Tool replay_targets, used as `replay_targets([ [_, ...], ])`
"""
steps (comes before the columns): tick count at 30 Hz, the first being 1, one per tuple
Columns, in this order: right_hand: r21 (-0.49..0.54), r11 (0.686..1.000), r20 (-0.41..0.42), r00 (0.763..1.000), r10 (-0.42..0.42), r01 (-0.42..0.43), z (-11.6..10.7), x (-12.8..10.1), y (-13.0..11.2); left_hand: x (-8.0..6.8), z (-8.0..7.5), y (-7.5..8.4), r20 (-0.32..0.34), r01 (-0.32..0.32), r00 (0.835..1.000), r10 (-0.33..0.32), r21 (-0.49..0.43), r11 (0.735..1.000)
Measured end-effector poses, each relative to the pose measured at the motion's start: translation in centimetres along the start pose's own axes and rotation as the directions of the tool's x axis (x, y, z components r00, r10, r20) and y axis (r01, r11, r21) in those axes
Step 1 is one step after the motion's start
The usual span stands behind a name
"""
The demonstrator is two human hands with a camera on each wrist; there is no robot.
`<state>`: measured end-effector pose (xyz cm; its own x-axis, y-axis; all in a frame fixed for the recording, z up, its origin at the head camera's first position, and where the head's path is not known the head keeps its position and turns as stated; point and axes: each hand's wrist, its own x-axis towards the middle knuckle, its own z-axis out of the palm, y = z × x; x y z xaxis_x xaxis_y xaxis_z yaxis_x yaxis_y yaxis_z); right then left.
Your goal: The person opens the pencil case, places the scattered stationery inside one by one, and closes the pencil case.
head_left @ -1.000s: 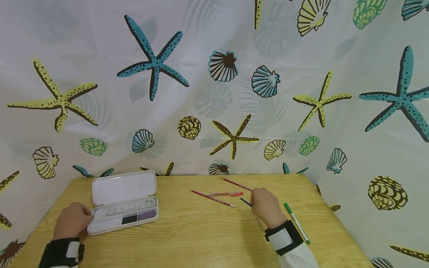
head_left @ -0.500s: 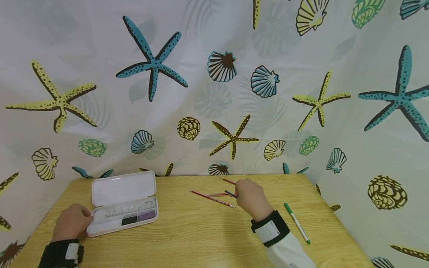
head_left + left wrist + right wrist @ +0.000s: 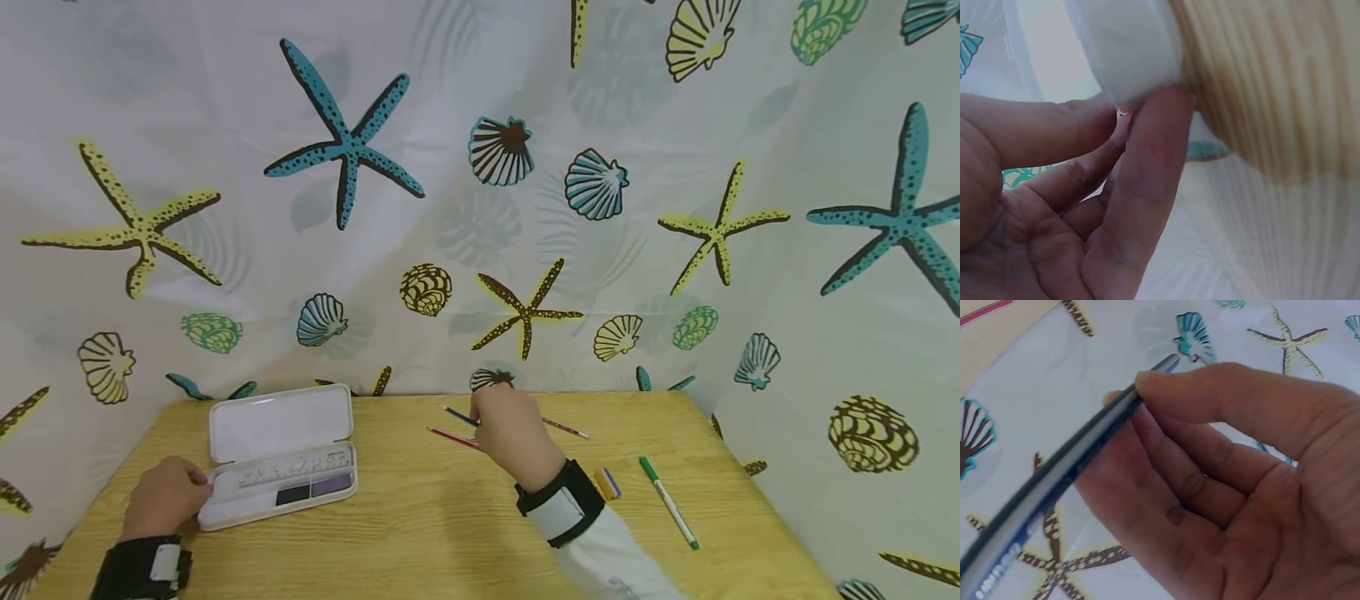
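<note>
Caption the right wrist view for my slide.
Right hand pinching a dark blue pencil between thumb and fingers.

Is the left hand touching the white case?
Touching. In the left wrist view, a fingertip of the left hand presses against the rounded corner of the case; the head view shows the same.

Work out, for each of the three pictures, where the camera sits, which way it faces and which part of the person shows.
Head: worn on the head, looking forward and down at the wooden table; both hands show.
Left wrist: close under the left hand, whose fingers touch the white pencil case.
Right wrist: looks up past the right hand pinching a dark pencil.
Shared: head and right wrist both show that pencil; head and left wrist, the case.
</note>
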<state>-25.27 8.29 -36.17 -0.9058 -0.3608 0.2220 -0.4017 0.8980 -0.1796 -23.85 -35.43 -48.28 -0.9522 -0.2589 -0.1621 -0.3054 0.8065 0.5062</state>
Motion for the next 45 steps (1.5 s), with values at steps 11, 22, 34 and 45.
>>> replay_targets([
  [11,-0.042,0.972,-0.094,0.968,-0.234,0.231,2.2,0.9,-5.5,-0.3,0.0,0.2,0.000,-0.003,1.000,0.003,0.006,1.000],
  [22,-0.194,0.893,-0.088,0.900,-0.427,0.405,5.4,1.8,-10.0,-0.5,-0.2,0.2,0.002,0.000,1.000,0.000,-0.002,1.000],
  [34,-0.295,0.831,-0.032,0.864,-0.503,0.472,8.5,3.8,-12.6,-0.1,-0.1,0.3,-0.006,0.030,1.000,-0.030,0.007,1.000],
  [45,-0.333,0.812,0.022,0.866,-0.500,0.478,12.0,5.0,-15.0,0.1,0.1,0.0,-0.011,0.030,0.999,-0.030,-0.013,0.999],
])
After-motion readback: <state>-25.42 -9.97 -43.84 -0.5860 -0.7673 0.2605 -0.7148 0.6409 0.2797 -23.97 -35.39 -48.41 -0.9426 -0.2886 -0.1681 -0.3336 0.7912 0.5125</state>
